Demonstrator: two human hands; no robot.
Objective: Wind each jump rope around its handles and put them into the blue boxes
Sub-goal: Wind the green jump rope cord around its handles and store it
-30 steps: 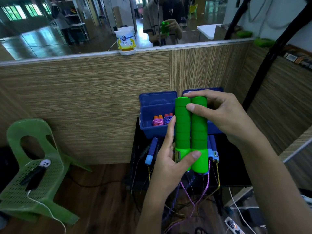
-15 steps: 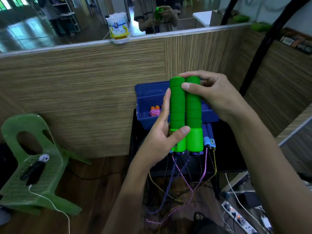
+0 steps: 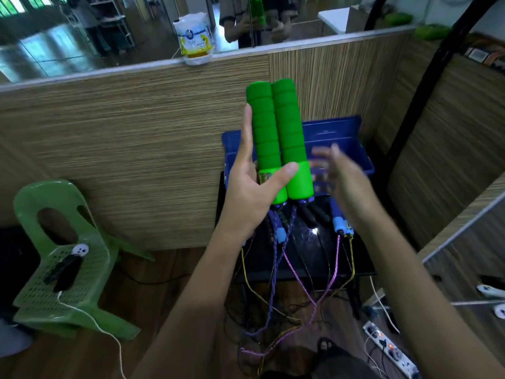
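My left hand point(image 3: 250, 184) holds two green foam jump rope handles point(image 3: 278, 140) upright and side by side, thumb across their lower part and fingers behind them. A purple braided rope point(image 3: 276, 272) hangs from their lower ends toward the floor. My right hand point(image 3: 344, 179) is just right of the handles, blurred, fingers loosely spread and holding nothing. Behind both hands stands a blue box point(image 3: 338, 138) on a black table point(image 3: 303, 258). Blue-handled ropes point(image 3: 338, 222) lie on the table, with pink and yellow cords dangling over its front edge.
A wood-grain partition point(image 3: 123, 138) closes off the back and right, with a white packet point(image 3: 194, 41) on its ledge. A green plastic chair point(image 3: 60, 258) stands at the left with a black device on it. A power strip point(image 3: 390, 348) and cables lie on the floor at lower right.
My right hand has let go of the tops of the green handles and dropped to their right. The left hand alone keeps the handles, raised higher in view.
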